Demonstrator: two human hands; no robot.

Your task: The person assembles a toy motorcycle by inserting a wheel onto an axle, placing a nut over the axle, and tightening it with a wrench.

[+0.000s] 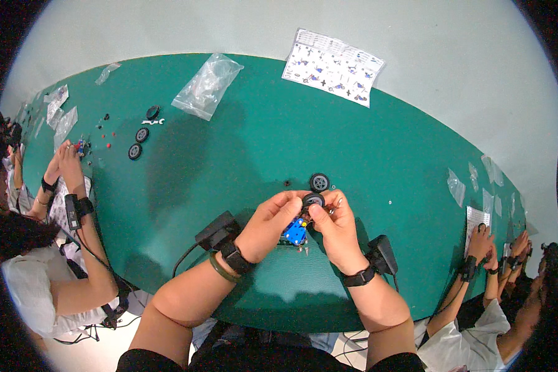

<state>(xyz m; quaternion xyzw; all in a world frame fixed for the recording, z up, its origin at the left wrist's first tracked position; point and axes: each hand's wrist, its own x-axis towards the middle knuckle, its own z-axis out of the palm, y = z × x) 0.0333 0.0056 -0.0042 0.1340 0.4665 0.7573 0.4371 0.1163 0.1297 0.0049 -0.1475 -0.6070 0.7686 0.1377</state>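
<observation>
My left hand (273, 217) and my right hand (336, 224) meet over the near middle of the green table. Between them they hold a small model vehicle (296, 232) with a blue body and yellow dots. A black toy wheel (314, 199) sits at its far end, pinched between my thumbs and fingers. Just beyond my fingertips lies a loose black wheel with a grey spoked hub (319, 181). A tiny dark part (287, 183) rests left of that wheel. My fingers hide how the pinched wheel joins the model.
An instruction sheet (335, 65) overhangs the table's (403, 149) far edge. A clear plastic bag (208, 85) lies left of it. Several loose wheels (142, 134) and a small wrench (153, 122) are at the left. Co-workers' hands (68, 162) are busy on both sides.
</observation>
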